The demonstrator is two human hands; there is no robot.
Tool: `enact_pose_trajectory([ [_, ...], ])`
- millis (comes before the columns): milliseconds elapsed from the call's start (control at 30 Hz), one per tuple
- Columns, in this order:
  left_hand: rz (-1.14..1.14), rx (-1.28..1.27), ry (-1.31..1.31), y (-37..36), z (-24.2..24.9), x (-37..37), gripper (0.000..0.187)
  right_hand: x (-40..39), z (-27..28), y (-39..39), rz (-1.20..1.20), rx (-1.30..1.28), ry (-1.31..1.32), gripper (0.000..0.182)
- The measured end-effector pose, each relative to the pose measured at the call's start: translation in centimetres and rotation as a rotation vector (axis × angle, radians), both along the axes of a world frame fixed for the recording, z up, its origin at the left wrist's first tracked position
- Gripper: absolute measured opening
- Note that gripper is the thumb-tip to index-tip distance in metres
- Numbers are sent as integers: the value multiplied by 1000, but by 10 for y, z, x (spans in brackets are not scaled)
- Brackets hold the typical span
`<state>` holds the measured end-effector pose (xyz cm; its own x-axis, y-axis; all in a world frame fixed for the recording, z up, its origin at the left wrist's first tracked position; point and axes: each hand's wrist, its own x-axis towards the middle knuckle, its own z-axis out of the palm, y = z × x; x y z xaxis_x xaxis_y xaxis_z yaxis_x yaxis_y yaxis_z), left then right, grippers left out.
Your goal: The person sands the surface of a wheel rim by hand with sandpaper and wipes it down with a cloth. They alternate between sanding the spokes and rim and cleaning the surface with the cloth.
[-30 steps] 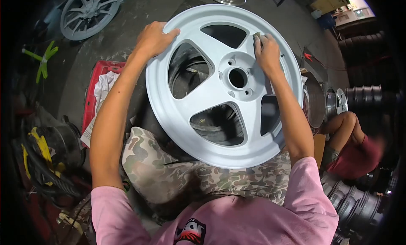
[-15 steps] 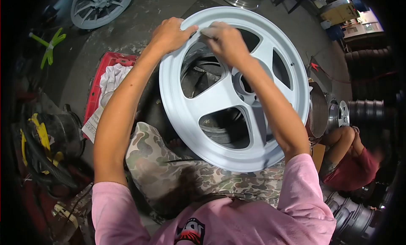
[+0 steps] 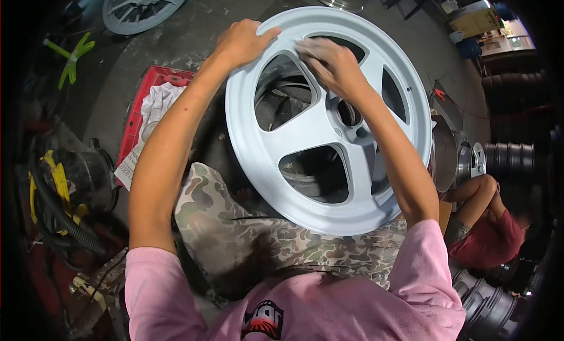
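Observation:
A pale grey-white car wheel rim (image 3: 294, 134) leans, face up, over my camouflage-covered legs (image 3: 235, 247). My left hand (image 3: 244, 42) grips its outer lip at the upper left, the thumb on the face and the fingers hidden behind the edge. On the upper spoke, my right hand (image 3: 332, 62) presses down with its fingers together. Those fingertips look whitish and are a little blurred; whether a small sheet or pad is under them I cannot make out. Dark gaps show between the spokes.
Left of me sits a red tray (image 3: 132, 126) holding white cloth (image 3: 155, 109). Another spoked wheel (image 3: 141, 9) lies at the upper left. A black hose (image 3: 59, 214) and yellow parts are at the left. Another person (image 3: 484, 241) crouches at the right, near stacked rims (image 3: 484, 303).
My right hand has slid right and slightly down along the upper spoke. My left hand keeps its hold on the lip. The whole view has shifted slightly.

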<state>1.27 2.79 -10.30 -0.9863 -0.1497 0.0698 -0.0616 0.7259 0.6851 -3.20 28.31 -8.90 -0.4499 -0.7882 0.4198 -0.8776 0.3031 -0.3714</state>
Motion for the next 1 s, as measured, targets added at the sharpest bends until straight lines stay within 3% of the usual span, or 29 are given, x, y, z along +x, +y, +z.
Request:
enact_pose_trajectory([
  [67, 16, -8, -4, 3, 2, 3, 61, 39, -1, 37, -69, 58, 8, 37],
  [200, 15, -85, -25, 7, 0, -2, 62, 64, -1, 68, -71, 56, 64, 29],
  [333, 24, -90, 38, 5, -3, -3, 62, 10, -3, -19, -39, 79, 6, 29],
  [400, 26, -78, 46, -1, -2, 0, 63, 12, -2, -23, -19, 60, 21, 29],
  [467, 18, -57, 39, 1, -8, -4, 62, 20, -5, 2, -7, 69, 24, 30],
  [633, 3, -25, -5, 7, -5, -6, 59, 64, 4, 72, -282, -24, 9, 29],
  [833, 42, -60, 47, 6, -4, -6, 57, 156, 19, 61, 183, 199, -139, 52],
  [867, 43, -41, 30, 7, -3, -6, 57, 151, 17, 67, 184, 200, -143, 52],
  [933, 42, -52, 29, 5, -7, -8, 56, 132, 10, 69, -56, 175, 22, 52],
  [1000, 38, -67, 39, 5, -4, -8, 56, 143, -11, 46, 40, -4, -32, 52],
])
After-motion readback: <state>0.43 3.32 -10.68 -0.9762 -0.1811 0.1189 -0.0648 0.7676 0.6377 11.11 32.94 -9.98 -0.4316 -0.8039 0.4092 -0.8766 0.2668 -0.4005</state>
